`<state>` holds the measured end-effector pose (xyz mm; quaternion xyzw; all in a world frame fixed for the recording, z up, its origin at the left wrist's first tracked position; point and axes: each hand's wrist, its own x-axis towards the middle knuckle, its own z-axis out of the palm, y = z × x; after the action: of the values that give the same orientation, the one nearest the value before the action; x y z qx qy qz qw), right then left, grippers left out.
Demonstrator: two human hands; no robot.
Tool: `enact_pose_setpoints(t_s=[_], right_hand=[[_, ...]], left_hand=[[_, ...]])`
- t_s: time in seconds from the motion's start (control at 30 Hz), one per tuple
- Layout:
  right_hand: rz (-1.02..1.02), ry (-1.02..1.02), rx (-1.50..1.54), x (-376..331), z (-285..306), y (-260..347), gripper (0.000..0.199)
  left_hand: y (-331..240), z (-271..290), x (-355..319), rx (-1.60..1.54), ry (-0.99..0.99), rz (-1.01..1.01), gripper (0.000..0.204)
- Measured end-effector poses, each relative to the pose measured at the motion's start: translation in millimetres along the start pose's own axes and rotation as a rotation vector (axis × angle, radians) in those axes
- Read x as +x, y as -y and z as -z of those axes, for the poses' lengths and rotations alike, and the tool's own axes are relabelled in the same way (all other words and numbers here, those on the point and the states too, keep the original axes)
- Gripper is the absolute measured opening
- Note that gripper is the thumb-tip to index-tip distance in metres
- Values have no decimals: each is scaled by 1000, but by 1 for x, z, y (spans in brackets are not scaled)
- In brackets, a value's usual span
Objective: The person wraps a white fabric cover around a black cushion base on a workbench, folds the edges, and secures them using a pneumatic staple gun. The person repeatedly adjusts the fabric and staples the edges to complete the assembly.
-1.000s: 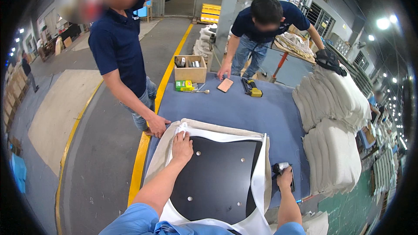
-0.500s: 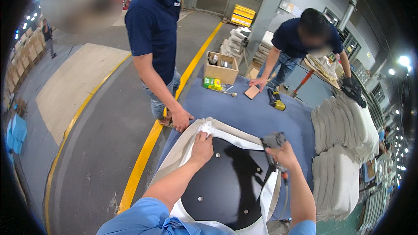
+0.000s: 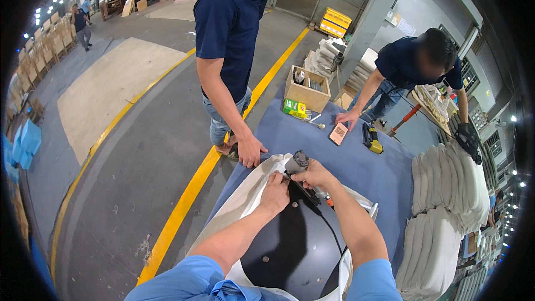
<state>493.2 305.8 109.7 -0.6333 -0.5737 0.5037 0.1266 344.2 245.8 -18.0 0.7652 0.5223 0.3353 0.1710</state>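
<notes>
A black panel [image 3: 290, 251] with round holes lies on a cream padded cover, with white fabric [image 3: 238, 273] folded around its rim. At its far left corner my left hand [image 3: 274, 194] grips the fabric edge, fingers bent and close together. My right hand [image 3: 316, 175] is wrapped around a grey and black staple gun [image 3: 299, 161]. The tool's nose sits close beside my left fingertips; the exact contact point is hidden. A dark hose [image 3: 332, 228] trails from the tool over the panel.
A blue-covered table [image 3: 356, 175] bears a wooden box [image 3: 307, 92], a green-yellow carton [image 3: 294, 107], a phone [image 3: 338, 133] and a yellow-black staple gun [image 3: 372, 139]. One co-worker's hand [image 3: 251, 151] rests on the left edge; another's [image 3: 348, 119] touches the phone. Cream cushions [image 3: 432, 245] are stacked right.
My right hand has carried the staple gun from the panel's right edge leftward to my left hand. My left hand stays at the far left corner. The phone's screen now shows a code pattern.
</notes>
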Motion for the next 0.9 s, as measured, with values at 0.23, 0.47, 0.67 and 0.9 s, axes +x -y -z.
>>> enact_pose_setpoints(t_s=[0.23, 0.47, 0.67, 0.9], right_hand=[[47, -15, 34, 8, -7, -12, 36], [75, -117, -20, -9, -9, -26, 65], [263, -471, -82, -127, 34, -74, 75], [-146, -1163, -82, -304, 103, -216, 78]], left_hand=[[-2, 4, 3, -12, 107, 46, 33], [-4, 1, 5, -42, 38, 55, 36], [0, 0, 3, -25, -10, 30, 35], [-13, -8, 2, 14, -57, -54, 33]])
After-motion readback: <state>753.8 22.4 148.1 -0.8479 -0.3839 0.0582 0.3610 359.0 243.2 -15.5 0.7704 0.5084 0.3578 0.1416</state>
